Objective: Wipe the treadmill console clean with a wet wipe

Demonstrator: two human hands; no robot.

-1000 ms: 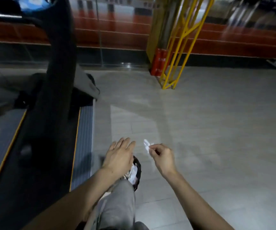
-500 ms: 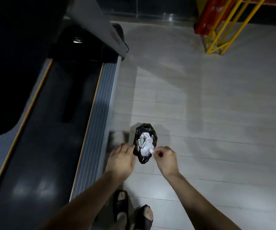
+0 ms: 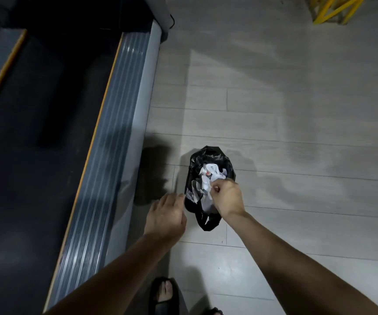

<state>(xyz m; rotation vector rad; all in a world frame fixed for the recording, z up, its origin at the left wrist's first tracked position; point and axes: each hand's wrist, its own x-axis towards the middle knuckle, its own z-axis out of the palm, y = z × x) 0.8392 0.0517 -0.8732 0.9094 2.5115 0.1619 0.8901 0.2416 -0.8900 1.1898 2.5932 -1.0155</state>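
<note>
A small black plastic bag (image 3: 208, 155) lies open on the pale floor, stuffed with crumpled white waste (image 3: 213, 170). My right hand (image 3: 227, 196) hovers over the bag's mouth, its fingers pinched on a used white wet wipe (image 3: 207, 190) that touches the waste inside. My left hand (image 3: 165, 214) is beside the bag's left edge, fingers spread and holding nothing, with the fingertips close to the plastic. The treadmill console is out of view; only the treadmill's dark belt (image 3: 35, 133) and grey side rail (image 3: 115, 144) show at the left.
My feet in black sandals (image 3: 164, 294) stand at the bottom edge, just right of the treadmill rail. A yellow metal frame (image 3: 333, 10) stands at the top right. Pale plank floor (image 3: 297, 110) stretches to the right of the bag.
The view has tipped from the room down to the floor. My right hand carried the wipe down to the bag's mouth, and my left hand came down beside the bag.
</note>
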